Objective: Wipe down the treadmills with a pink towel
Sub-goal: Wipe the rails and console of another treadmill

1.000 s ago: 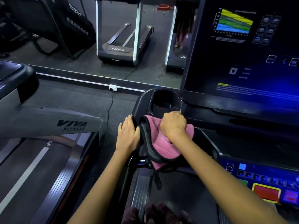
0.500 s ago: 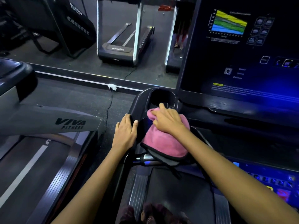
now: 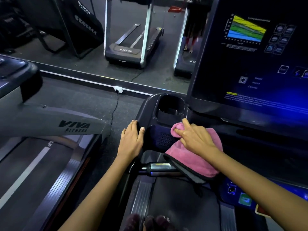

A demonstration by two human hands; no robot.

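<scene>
I see the right hand (image 3: 194,137) lying on the pink towel (image 3: 196,157), fingers mostly straight and pressing it flat against the console (image 3: 150,114) of the near treadmill; the thumb may be tucking a fold at the towel's top corner, though I can't be sure from this angle. The towel sits just below the cup holder (image 3: 170,105) and beside the speaker grille (image 3: 164,139), and its dark-edged lower end hangs over the handlebar (image 3: 158,166). My left hand (image 3: 131,139) rests flat on the console's left edge, fingers straight, holding nothing, apart from the towel. The screen (image 3: 250,64) rises to the right of the cup holder, lit with a coloured chart. A second treadmill (image 3: 50,127), marked VIVA, stands to the left. A cable (image 3: 115,110) runs across the floor from a socket (image 3: 118,89).
</scene>
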